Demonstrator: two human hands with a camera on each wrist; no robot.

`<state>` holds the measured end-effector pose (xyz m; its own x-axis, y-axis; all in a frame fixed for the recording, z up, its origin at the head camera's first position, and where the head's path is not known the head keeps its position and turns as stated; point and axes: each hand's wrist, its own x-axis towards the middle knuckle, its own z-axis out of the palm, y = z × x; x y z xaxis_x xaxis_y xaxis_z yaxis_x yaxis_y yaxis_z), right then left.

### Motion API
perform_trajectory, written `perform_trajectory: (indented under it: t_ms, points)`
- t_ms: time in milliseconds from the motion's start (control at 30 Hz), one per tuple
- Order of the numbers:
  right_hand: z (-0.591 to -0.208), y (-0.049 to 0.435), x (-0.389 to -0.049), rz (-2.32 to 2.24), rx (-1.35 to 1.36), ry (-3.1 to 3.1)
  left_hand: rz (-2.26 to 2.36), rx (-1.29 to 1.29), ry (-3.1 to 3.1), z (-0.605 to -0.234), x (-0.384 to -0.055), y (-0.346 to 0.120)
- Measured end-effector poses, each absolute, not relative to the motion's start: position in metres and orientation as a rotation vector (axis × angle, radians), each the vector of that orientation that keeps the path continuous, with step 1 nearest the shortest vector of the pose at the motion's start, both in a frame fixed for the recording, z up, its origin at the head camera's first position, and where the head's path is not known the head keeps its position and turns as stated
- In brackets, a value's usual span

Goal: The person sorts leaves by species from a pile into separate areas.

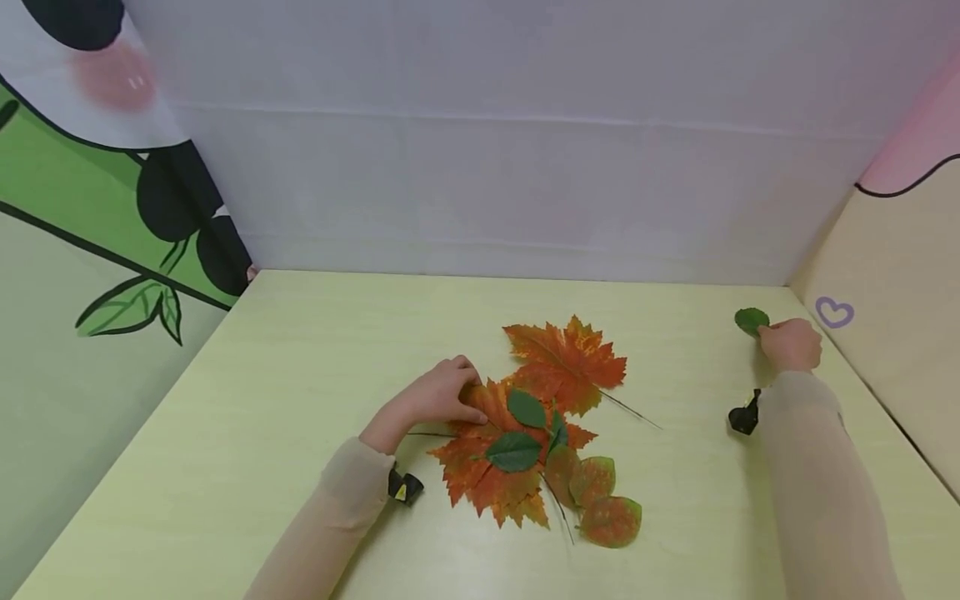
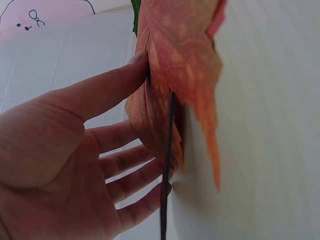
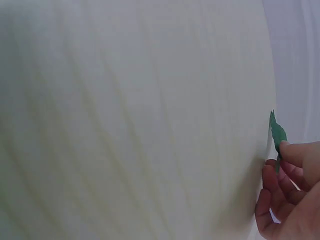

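Observation:
My left hand pinches an orange maple leaf at its left edge. In the left wrist view the thumb lies on one face of that leaf and the other fingers reach behind it. Two green leaves lie on top of it, with another partly hidden beside them. Over at the right side of the table, my right hand holds a small green leaf between thumb and fingers. The right wrist view shows this green leaf edge-on, close to the tabletop.
A second orange maple leaf lies just behind the first, its thin stem pointing right. A sprig of reddish-green round leaves lies in front. The pale table meets a white back panel and a cream side panel.

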<state>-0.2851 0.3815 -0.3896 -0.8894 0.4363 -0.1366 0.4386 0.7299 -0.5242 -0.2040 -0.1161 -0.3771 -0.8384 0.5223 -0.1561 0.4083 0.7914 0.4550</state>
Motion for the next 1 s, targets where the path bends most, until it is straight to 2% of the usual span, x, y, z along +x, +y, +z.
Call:
perform_trajectory:
  t_ms: [400, 700, 1000]
  points:
    - [-0.390, 0.392, -0.286, -0.744, 0.792, 2.937, 0.596, 0.725, 2.714, -0.376, -0.204, -0.115]
    - [-0.370, 0.373, -0.286, -0.705, 0.527, 3.003, 0.590, 0.722, 2.717, -0.376, -0.203, -0.115]
    - [-0.352, 0.317, -0.273, -0.756, 0.187, 3.074, 0.564, 0.726, 2.710, -0.372, -0.204, -0.113]
